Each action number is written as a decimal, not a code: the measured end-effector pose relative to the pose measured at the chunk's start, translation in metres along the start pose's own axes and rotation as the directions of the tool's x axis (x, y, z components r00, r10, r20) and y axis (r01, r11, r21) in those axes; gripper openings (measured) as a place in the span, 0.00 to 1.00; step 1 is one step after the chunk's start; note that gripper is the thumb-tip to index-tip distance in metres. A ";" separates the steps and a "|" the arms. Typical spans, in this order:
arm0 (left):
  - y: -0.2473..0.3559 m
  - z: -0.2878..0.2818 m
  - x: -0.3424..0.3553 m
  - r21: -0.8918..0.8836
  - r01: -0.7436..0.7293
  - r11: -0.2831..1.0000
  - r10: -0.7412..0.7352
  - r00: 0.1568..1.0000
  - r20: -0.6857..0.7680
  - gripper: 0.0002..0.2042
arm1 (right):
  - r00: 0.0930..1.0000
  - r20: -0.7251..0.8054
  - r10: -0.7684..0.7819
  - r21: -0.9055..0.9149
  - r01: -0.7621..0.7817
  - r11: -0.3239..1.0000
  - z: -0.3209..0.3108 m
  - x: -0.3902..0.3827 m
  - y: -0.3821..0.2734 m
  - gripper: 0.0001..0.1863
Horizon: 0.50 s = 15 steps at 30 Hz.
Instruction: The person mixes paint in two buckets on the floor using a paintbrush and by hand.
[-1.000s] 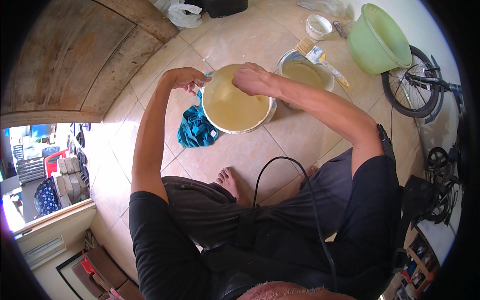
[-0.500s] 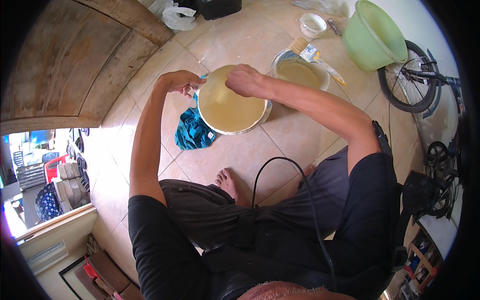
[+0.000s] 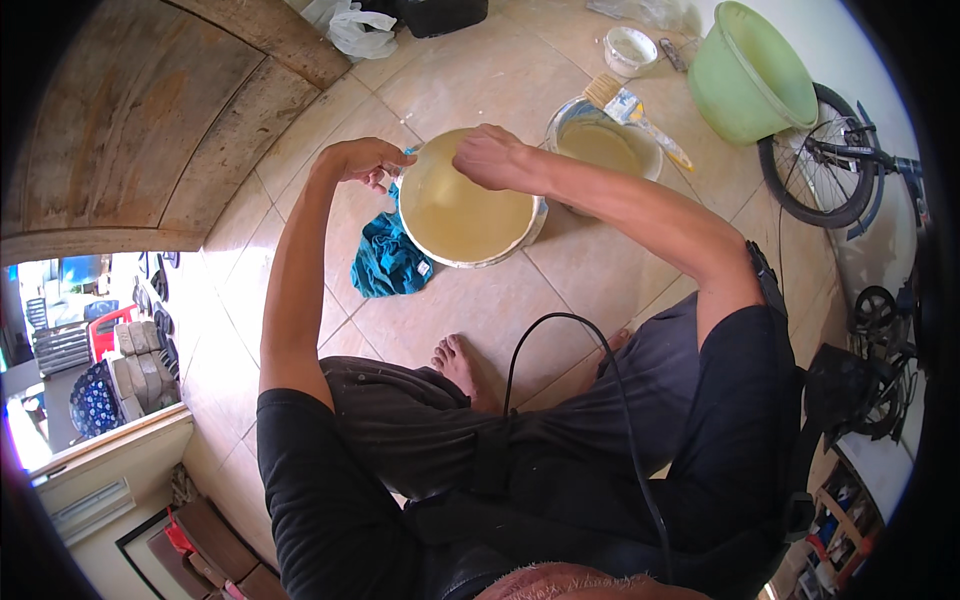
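A white bucket (image 3: pixel 470 264) of pale yellowish liquid stands on the tiled floor in front of my feet. My left hand (image 3: pixel 362 160) is closed on its left rim, thumb over the edge and fingers curled outside. Over the far part of the liquid, my right hand (image 3: pixel 490 157) is closed in a fist with its back up. Whatever it grips is hidden beneath it. A teal cloth (image 3: pixel 388 258) lies crumpled against the bucket's left side. Behind my right forearm a second bucket (image 3: pixel 556 127) holds similar liquid, and a wide paintbrush (image 3: pixel 630 108) rests across its rim.
A green tub (image 3: pixel 735 85) stands at the far right beside a bicycle wheel (image 3: pixel 815 160). A small white tub (image 3: pixel 630 50) sits beyond the paintbrush. Wooden furniture (image 3: pixel 120 110) fills the far left. A black cable (image 3: pixel 520 350) loops before my lap.
The picture has shifted very slightly. My left hand stays at the rim and my right hand stays closed over the liquid, with hardly any movement.
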<state>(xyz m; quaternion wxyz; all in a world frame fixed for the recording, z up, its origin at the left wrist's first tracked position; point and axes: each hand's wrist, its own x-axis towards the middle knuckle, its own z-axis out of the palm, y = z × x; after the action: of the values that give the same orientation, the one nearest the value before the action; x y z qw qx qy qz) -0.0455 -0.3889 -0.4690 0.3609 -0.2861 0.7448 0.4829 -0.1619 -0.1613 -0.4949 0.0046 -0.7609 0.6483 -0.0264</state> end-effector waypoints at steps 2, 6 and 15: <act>-0.005 -0.003 0.002 -0.002 0.005 1.000 -0.005 1.000 0.011 0.18 | 0.996 -0.081 0.035 0.057 -0.030 0.998 0.003 0.008 -0.011 0.05; -0.004 -0.003 0.004 -0.012 0.004 1.000 -0.004 1.000 0.015 0.18 | 0.998 -0.004 -0.064 0.248 0.063 0.967 0.003 0.004 -0.025 0.05; -0.005 -0.005 0.004 -0.007 0.014 1.000 -0.014 1.000 0.026 0.19 | 0.996 -0.075 -0.046 -0.022 0.045 0.999 0.003 0.000 -0.005 0.03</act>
<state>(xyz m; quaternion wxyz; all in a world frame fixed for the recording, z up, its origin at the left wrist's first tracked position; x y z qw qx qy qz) -0.0455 -0.3954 -0.4739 0.3729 -0.2861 0.7364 0.4866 -0.1571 -0.1610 -0.4976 -0.0285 -0.7739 0.6308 -0.0486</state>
